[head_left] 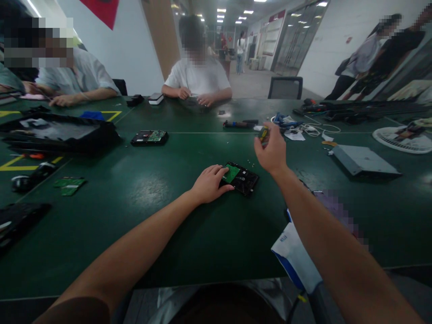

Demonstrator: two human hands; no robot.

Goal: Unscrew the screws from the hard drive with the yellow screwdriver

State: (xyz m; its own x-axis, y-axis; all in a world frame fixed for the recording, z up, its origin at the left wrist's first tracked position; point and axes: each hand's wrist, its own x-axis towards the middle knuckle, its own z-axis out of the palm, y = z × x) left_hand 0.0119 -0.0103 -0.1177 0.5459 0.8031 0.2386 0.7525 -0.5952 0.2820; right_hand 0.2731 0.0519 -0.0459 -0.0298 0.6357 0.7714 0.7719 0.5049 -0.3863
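Note:
A black hard drive (248, 180) with a green circuit board (231, 173) lies on the table in front of me. My left hand (211, 183) grips its left end, fingers over the board side and thumb along the near edge. To the right and above it, my right hand (272, 148) is raised, closed round a screwdriver with a yellow and black handle (264, 134). The screwdriver's tip cannot be made out. Several tiny screws (250, 163) lie just beyond the drive.
Another hard drive (149, 137) sits further left, with a loose green circuit board (69, 185) nearer me. A black tray (60, 132) stands at left. Cables (312, 128) and a grey metal box (364, 160) lie at right. A person (197, 76) sits opposite.

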